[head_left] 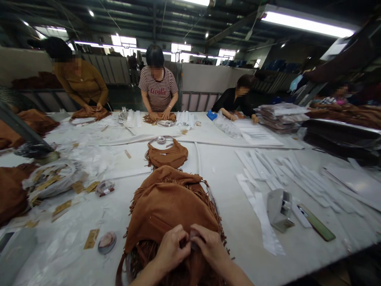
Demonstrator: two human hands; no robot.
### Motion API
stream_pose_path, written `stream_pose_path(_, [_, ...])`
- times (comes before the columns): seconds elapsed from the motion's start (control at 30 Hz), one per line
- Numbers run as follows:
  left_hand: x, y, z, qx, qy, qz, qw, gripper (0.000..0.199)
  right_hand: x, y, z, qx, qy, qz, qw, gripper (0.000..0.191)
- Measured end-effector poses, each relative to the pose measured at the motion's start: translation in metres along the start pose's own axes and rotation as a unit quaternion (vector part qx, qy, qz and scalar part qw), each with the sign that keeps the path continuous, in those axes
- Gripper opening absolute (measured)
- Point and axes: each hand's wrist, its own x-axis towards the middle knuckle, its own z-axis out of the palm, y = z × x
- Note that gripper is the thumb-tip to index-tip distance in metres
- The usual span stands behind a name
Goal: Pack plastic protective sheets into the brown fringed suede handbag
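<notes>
A brown fringed bag (pixel 175 210) lies on the white table in front of me, on top of or against another one. My left hand (pixel 174 246) is closed at its near edge, thumb and fingers pinched together. Beside it, almost touching, my right hand (pixel 208 244) is pinched too. Something small and pale shows between the fingertips, too small to make out. Beyond this stack rests a smaller brown bag (pixel 168 154) with a coiled strap (pixel 161 140).
Left: a plastic bag of tags (pixel 52 178), loose tags (pixel 91 239), a round dish (pixel 107 242). Right: a tape dispenser (pixel 279 208), a phone (pixel 318 224), white strips (pixel 258 214). Several people work across the table (pixel 220 167); a packed stack (pixel 279 117) stands back right.
</notes>
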Motion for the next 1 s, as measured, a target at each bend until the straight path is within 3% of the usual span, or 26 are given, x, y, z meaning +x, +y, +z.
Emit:
stream_pose_path(0.07, [-0.002,0.002,0.008,0.003,0.036,-0.023,0.999,0.011,-0.01,-0.001,0.001,0.002,0.118,0.078,0.99,0.024])
stream_pose_path(0.13, [-0.005,0.004,0.014,0.0,0.072,-0.039,0.997,0.012,-0.02,-0.005,0.006,0.033,0.154,0.134,0.978,0.03])
stream_pose_path(0.27, [-0.013,0.005,0.019,-0.019,0.098,-0.026,0.995,0.012,-0.027,-0.014,0.024,0.134,0.086,0.139,0.977,0.037])
stream_pose_path(0.47, [-0.026,-0.003,0.019,-0.034,0.054,0.029,0.998,0.017,-0.01,-0.012,0.032,0.138,0.052,0.134,0.98,0.034])
stream_pose_path(0.63, [-0.026,0.002,0.02,-0.062,0.103,-0.034,0.992,0.016,-0.015,0.002,0.035,0.18,0.063,0.135,0.972,0.027])
stream_pose_path(0.8, [-0.021,0.007,0.017,-0.066,0.036,-0.008,0.997,0.028,-0.028,0.009,0.032,0.053,0.073,0.039,0.995,0.02])
stream_pose_path(1.0, [-0.028,-0.02,0.034,-0.095,0.061,0.027,0.993,0.025,-0.03,-0.003,0.03,-0.088,0.112,-0.111,0.984,0.016])
